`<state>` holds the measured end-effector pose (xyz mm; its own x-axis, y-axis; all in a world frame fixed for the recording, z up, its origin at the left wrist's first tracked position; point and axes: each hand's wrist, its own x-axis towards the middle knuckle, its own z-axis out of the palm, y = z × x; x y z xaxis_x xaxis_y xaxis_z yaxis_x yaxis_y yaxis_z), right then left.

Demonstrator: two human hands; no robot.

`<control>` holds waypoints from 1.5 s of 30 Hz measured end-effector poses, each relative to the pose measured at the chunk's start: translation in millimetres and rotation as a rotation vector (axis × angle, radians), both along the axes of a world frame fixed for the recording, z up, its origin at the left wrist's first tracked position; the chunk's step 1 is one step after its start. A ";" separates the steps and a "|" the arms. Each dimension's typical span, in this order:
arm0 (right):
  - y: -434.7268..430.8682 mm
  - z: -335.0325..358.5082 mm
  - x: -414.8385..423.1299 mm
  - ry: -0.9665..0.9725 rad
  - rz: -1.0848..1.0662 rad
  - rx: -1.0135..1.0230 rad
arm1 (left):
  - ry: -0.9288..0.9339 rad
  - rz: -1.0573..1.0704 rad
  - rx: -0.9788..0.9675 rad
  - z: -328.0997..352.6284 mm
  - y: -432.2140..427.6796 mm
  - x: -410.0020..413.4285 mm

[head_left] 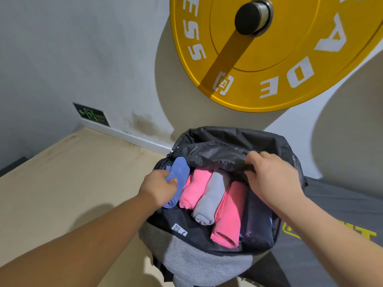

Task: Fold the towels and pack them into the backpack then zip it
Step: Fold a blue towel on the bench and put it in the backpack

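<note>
My left hand pinches the soft, light rolled blue towel mid-roll w/ closed fingers, my right hand grips the black-and-grey fabric backpack flap open.

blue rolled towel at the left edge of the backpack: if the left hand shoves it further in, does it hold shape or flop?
The blue towel is soft cloth in a loose roll, so it will probably squash and bend, not slide as a block. The left hand pinches it mid-length; the free ends may sag or unroll. It looks light, and the pink towel beside it should keep it from rolling right.
</note>
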<state>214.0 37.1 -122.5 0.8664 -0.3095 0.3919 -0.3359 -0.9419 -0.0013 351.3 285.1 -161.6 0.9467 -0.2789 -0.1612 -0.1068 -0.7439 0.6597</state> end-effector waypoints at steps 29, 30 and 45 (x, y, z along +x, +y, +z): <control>-27.1 10.6 -65.5 0.262 0.030 0.152 | -0.542 -0.892 0.459 0.9 -107.4 -137.0; -29.5 13.9 -63.7 0.211 0.035 0.178 | -0.527 -0.888 0.448 2.5 -107.6 -134.8; -41.0 25.5 -50.5 -0.056 -0.037 0.340 | -0.404 -0.523 0.072 3.7 -151.0 -104.2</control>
